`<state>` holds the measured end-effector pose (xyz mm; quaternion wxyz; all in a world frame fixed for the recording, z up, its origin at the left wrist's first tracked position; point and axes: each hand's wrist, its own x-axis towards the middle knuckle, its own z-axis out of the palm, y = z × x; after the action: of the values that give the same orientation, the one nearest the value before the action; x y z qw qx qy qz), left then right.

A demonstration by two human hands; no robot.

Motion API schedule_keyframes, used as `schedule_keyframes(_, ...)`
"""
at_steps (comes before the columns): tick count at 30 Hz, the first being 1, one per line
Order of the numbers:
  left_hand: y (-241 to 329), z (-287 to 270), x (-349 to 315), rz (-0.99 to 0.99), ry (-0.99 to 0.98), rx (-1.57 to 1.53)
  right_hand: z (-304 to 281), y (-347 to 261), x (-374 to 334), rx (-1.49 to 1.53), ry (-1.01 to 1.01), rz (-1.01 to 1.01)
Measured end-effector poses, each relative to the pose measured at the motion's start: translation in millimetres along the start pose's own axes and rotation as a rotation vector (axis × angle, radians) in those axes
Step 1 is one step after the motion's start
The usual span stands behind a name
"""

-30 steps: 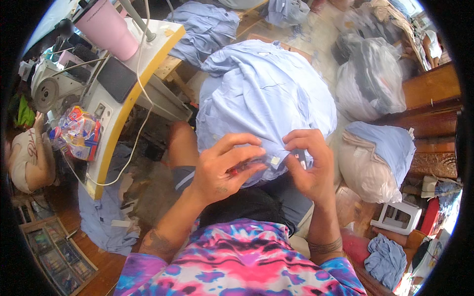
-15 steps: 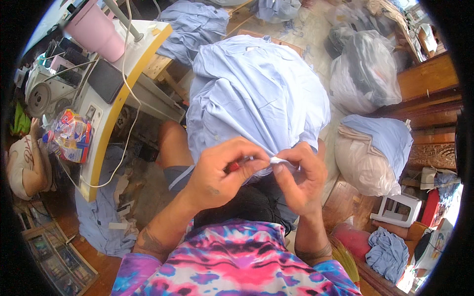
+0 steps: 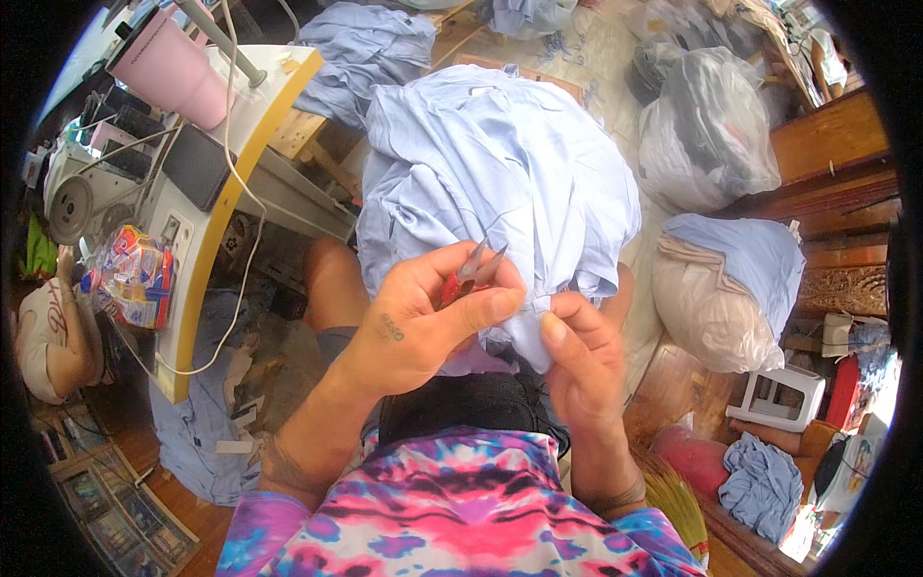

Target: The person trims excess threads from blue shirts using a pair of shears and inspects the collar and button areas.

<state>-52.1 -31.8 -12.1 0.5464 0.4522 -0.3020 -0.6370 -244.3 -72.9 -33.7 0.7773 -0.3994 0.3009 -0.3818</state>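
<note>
While the left hand (image 3: 428, 306) grips red scissors (image 3: 458, 286), 2 blades (image 3: 473, 258) parted, near the blue cloth (image 3: 505, 192) that the right hand (image 3: 585, 351) pinches, a slip could cut it.

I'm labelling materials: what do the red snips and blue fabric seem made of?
Red snips: blades probably steel, grey with a sheen; handle perhaps painted metal or plastic, evenly red. Blue fabric: likely cotton or a blend, matt, with soft creases.

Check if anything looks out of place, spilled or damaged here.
The white cable hangs in a loose loop beyond the yellow-edged table, which looks untidy and could perhaps snag. I see no spill, and the light-blue cloth in the right hand shows no clear damage.
</note>
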Motion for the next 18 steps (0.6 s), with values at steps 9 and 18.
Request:
schedule_keyframes(9,16,13,-35,0.193,0.128,0.389,2,11,-1,0.172,0.093,0.055)
schedule_keyframes(18,21,14,-35,0.505,0.14,0.92,1,15,3,0.149,0.084,0.042)
